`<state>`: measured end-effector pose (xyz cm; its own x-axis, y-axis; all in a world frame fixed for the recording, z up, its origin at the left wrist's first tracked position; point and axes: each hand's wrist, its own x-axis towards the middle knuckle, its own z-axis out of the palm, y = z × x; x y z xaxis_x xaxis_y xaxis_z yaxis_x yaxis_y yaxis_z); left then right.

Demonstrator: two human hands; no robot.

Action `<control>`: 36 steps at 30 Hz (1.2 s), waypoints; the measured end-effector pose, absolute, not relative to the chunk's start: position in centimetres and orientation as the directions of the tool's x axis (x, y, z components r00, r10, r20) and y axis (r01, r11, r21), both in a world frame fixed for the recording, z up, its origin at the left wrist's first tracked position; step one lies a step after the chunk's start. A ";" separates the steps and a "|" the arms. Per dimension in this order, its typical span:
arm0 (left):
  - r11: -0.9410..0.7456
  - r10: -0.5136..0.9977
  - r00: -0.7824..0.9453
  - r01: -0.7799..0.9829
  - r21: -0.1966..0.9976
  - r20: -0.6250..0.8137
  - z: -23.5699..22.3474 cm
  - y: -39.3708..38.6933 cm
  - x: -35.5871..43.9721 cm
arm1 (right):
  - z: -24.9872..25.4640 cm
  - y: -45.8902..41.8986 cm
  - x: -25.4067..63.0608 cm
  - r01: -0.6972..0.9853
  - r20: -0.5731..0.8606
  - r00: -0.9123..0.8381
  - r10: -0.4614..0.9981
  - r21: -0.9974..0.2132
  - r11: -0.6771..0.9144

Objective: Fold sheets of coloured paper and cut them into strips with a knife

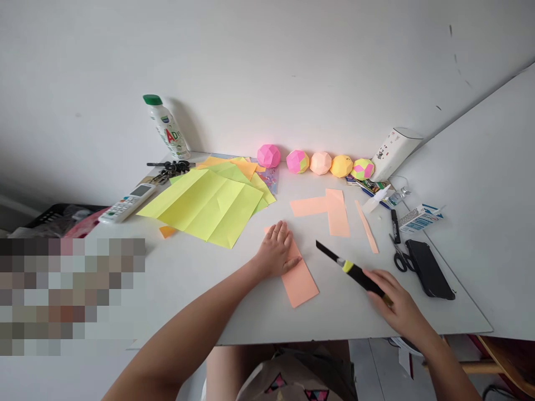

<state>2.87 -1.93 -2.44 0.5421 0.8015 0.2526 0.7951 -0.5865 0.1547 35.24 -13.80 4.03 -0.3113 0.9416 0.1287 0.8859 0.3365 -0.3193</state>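
Under my left hand (273, 252) lies a folded sheet of peach paper (301, 284), with my fingers flat on its upper part. To the right, my right hand (393, 303) grips a black and yellow utility knife (363, 277). Its dark blade is out and points up and left, apart from the paper. Beyond the hands, two peach paper strips (337, 214) overlap on the table, and a thinner peach strip (366, 227) lies to their right.
Yellow-green creased sheets (209, 203) spread at the left, near a remote control (129, 203) and a bottle (168, 128). Several paper balls (321, 163) line the wall. On the right are scissors (402, 259), a black case (428, 270), a glue bottle (376, 199) and a small box (421, 217).
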 end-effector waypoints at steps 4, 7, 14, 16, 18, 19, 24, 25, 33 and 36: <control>-0.591 0.800 0.543 0.788 0.173 0.257 -2.5 -1.9 2.8 | 5.2 -19.1 36.8 0.855 -0.097 -0.366 0.926 -0.427 0.294; -0.590 0.801 0.543 0.788 0.178 0.251 -2.5 -1.9 2.8 | 5.5 -21.5 37.1 0.851 -0.140 -0.387 0.911 -0.434 0.295; -0.588 0.804 0.551 0.793 0.161 0.224 -2.3 -1.9 2.8 | 5.5 -21.9 37.3 0.864 -0.073 -0.409 0.910 -0.353 0.360; -0.587 0.804 0.549 0.793 0.164 0.229 -2.3 -1.9 2.8 | 5.3 -21.8 37.2 0.869 -0.063 -0.407 0.911 -0.334 0.365; -0.589 0.803 0.548 0.791 0.166 0.234 -2.3 -1.9 2.8 | 5.2 -21.7 37.0 0.873 -0.062 -0.400 0.914 -0.329 0.360; -0.589 0.802 0.550 0.792 0.162 0.232 -2.3 -1.9 2.7 | 5.2 -21.7 36.9 0.874 -0.064 -0.398 0.915 -0.329 0.358; -0.582 0.808 0.549 0.800 0.144 0.216 -2.2 -1.9 2.8 | 5.0 -21.5 36.4 0.877 -0.060 -0.398 0.916 -0.318 0.360; -0.582 0.808 0.548 0.800 0.148 0.215 -2.2 -2.0 2.8 | 4.9 -21.5 36.3 0.877 -0.060 -0.396 0.916 -0.319 0.358; -0.592 0.796 0.571 0.803 0.064 0.201 -0.4 -2.4 2.9 | 5.0 -21.4 35.2 0.880 -0.126 -0.359 0.925 -0.377 0.290; -0.606 0.789 0.587 0.792 0.076 0.180 0.3 -2.8 3.4 | 5.2 -21.5 34.6 0.872 -0.098 -0.387 0.917 -0.361 0.330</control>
<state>3.40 -2.83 0.30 0.5869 0.7894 0.1800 0.7917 -0.6061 0.0763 34.61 -21.49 5.24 -0.3874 0.9167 -0.0981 0.8723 0.3300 -0.3609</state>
